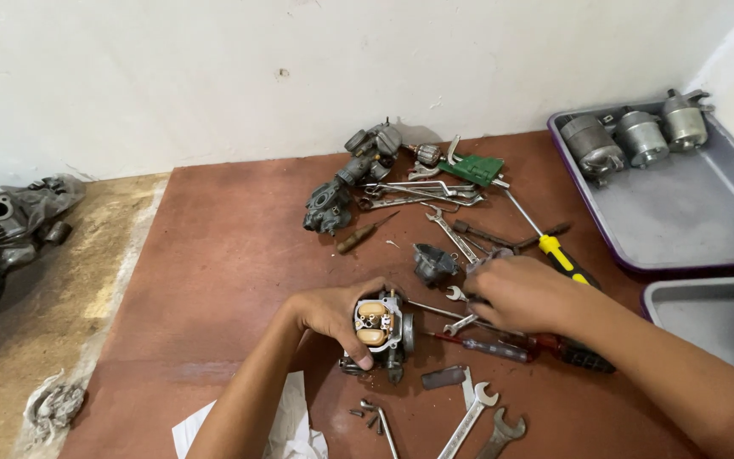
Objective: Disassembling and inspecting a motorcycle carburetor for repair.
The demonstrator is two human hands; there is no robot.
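Nearest, we had our left hand [333,313] clenched around the carburettor [381,333], which stood on the red-brown worktop [231,255], its float side facing up at us, long axis roughly near-to-far. Just beyond, our right hand [520,293] curled over loose spanners [462,299]; whether it grasped one, we couldn't tell.

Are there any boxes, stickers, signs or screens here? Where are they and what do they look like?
No signs, screens or stickers show.
Green flat pack: by the wall beyond the tools, squarish, dark green; could be a tool holder, hard to tell.
White paper: bottom edge, under the left arm, crumpled, plain white.
Left hand: holds a grey carburetor with tan floats.
Right hand: rests among the wrenches and screwdrivers.
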